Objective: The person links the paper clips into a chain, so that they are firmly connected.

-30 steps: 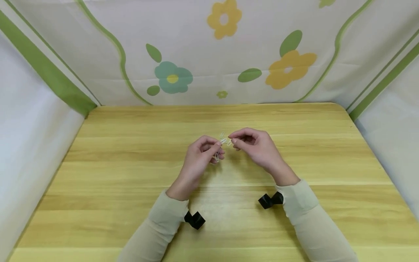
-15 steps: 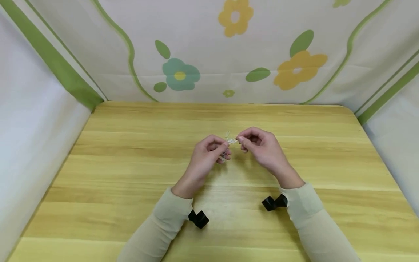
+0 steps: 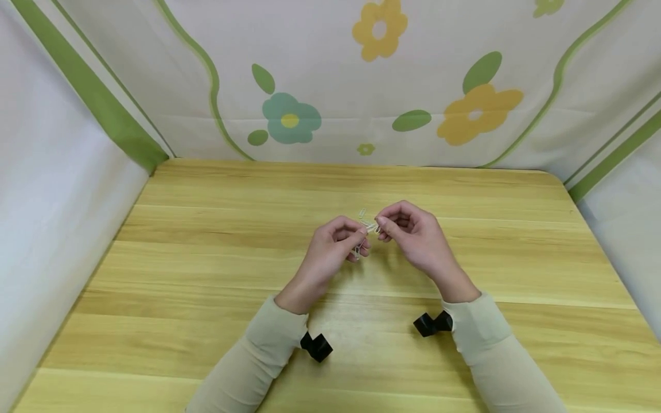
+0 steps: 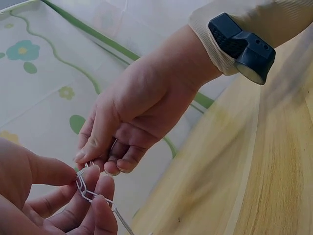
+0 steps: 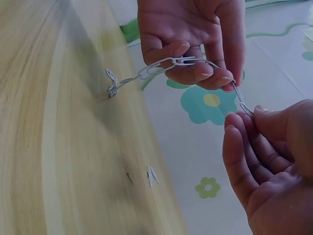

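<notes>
A chain of white paper clips [image 5: 164, 63] runs between the two hands. In the head view my left hand [image 3: 330, 252] pinches it between thumb and index finger, and part of the chain drapes over the other fingers. My right hand [image 3: 417, 238] pinches a paper clip [image 5: 246, 108] at the chain's end, thumb against index finger. The fingertips of both hands are close together, a little above the table. In the right wrist view the chain's other end hangs down past the left fingers. Whether the end clip is linked is too small to tell.
A few loose white paper clips [image 5: 152, 176] lie on the wooden table [image 3: 206, 275] just beyond the hands. Flower-patterned cloth [image 3: 330, 74] stands along the table's back edge, with pale cloth at both sides. A black wrist camera [image 3: 317, 347] sits at each cuff.
The head view has shifted, so the scene sits farther right. The fingertips have come slightly closer together, and the clip at the right fingers has turned against the chain. Both hands keep their pinch.
</notes>
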The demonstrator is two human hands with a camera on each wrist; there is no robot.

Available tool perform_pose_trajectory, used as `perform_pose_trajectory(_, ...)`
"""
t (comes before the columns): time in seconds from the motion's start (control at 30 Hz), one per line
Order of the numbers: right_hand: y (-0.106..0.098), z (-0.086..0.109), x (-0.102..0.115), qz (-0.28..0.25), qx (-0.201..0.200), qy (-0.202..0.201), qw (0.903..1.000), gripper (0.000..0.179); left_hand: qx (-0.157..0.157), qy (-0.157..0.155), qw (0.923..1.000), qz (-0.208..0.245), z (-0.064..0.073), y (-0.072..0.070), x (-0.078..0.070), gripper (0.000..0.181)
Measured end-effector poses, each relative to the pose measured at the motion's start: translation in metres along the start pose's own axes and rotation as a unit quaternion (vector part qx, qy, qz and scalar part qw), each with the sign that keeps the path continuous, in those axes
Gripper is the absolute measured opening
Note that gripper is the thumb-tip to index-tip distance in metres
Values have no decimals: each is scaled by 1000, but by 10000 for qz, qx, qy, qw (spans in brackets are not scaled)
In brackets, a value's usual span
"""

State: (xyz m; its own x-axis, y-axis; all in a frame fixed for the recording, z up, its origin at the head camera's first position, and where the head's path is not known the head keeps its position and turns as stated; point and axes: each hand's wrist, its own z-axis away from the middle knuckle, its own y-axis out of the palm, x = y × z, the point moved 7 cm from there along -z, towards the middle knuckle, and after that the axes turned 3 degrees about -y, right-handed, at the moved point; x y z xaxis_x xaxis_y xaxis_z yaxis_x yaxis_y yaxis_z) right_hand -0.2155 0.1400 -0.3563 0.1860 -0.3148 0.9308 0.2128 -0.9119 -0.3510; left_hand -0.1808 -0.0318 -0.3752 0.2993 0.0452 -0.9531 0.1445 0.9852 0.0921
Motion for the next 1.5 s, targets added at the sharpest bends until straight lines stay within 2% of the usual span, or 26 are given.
perform_pose_trajectory(0.47, 0, 1, 2, 63, -253, -144, 9996, 19, 144, 69, 9998, 126, 1, 1, -1, 19)
perform_pose_trajectory(0.7, -2, 1, 4, 89, -391, -364, 9985, 14, 138, 72, 9996, 223, 1, 2, -1, 20)
perform_pose_trajectory(0.9, -3, 3, 5, 451, -459, -627, 9960, 9, 122, 98, 9994, 307, 0, 3, 0, 21)
perform_pose_trajectory(1.1, -3, 5, 11, 920, -510, -1006, 9894, 4, 160, -23, 9986, 502, -2, 4, 2, 17)
perform_pose_trajectory(1.23, -1, 4, 13, 1023, -353, -1159, 9873, 4, 184, -108, 9968, 772, -2, 4, 3, 18)
perform_pose_trajectory(1.33, -2, 4, 12, 931, -87, -1006, 9905, 4, 206, -141, 9962, 839, -3, 4, 3, 20)
perform_pose_trajectory(1.5, -6, 3, 9, 776, 373, -660, 9941, 11, 192, -104, 9985, 504, -3, 2, 2, 20)
